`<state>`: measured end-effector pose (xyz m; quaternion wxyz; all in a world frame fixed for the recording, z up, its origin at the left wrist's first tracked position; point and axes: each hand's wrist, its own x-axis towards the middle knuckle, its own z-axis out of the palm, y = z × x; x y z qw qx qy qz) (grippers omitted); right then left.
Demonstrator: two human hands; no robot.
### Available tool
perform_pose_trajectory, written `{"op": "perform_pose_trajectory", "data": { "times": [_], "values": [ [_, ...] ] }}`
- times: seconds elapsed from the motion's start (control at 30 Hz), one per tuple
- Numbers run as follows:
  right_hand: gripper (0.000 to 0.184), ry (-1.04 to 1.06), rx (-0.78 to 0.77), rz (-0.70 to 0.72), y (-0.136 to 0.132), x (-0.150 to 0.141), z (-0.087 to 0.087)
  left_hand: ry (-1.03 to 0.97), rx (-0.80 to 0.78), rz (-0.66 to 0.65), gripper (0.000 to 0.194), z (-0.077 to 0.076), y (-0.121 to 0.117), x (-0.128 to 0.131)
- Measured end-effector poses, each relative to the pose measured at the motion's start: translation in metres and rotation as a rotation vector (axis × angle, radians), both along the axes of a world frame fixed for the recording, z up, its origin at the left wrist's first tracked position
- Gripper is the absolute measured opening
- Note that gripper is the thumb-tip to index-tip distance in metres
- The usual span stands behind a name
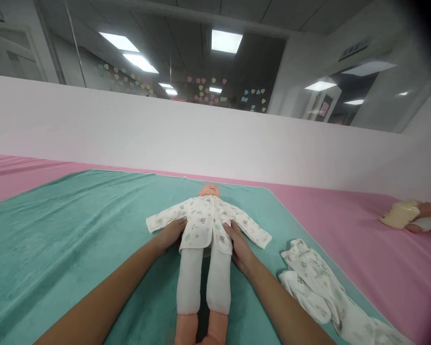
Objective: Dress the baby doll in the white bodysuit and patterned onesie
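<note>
**A:** Head view: what's the doll (210,189) doing?
**B:** Lying on its back on the green cloth (93,230), wearing a patterned jacket (198,221) & white leggings (190,282). Clothes bundle (319,280) is lying near the R forearm (273,299).
**A:** Step? Grip?
**B:** Prob. steadying torso & jacket. L hand (173,234) is touching one side, R hand (240,248) is bracing the other, thumb resting on fabric. Fingers are partly hiding, so can't tell if either's clenching.
**A:** Next move's calling for?
**B:** Prob. even support both sides, w/o dragging the jacket; its front edges are parting at the hem.
</note>
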<state>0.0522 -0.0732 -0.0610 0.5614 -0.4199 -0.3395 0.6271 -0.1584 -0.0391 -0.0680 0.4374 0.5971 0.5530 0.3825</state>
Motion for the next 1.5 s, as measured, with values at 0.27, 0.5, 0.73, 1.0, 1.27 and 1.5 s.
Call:
{"op": "perform_pose_trajectory", "data": {
  "times": [0.27, 0.5, 0.73, 1.0, 1.27, 1.5],
  "values": [
    [0.044, -0.533, 0.278, -0.051, 0.005, 0.013, -0.006, 0.046, 0.109, 0.154, 0.036, -0.003, 0.001, 0.002],
    [0.059, -0.687, 0.407, -0.100, 0.007, 0.015, -0.020, -0.369, 0.107, 0.097, 0.038, 0.016, -0.010, -0.007],
    [0.068, -0.917, 0.508, -0.045, -0.007, 0.005, -0.019, 0.082, 0.164, 0.233, 0.035, 0.011, -0.005, -0.011],
    [0.073, -1.188, 0.712, -0.048, -0.033, -0.026, -0.018, 0.385, 0.276, 0.319, 0.024, 0.009, -0.001, -0.004],
    [0.073, -1.182, 0.712, -0.138, -0.027, -0.026, -0.022, 0.252, 0.149, 0.348, 0.031, 0.030, -0.006, -0.019],
    [0.055, -1.135, 0.747, -0.062, -0.028, -0.020, -0.016, 0.111, 0.060, 0.315, 0.031, 0.024, -0.004, -0.030]
  ]
}}
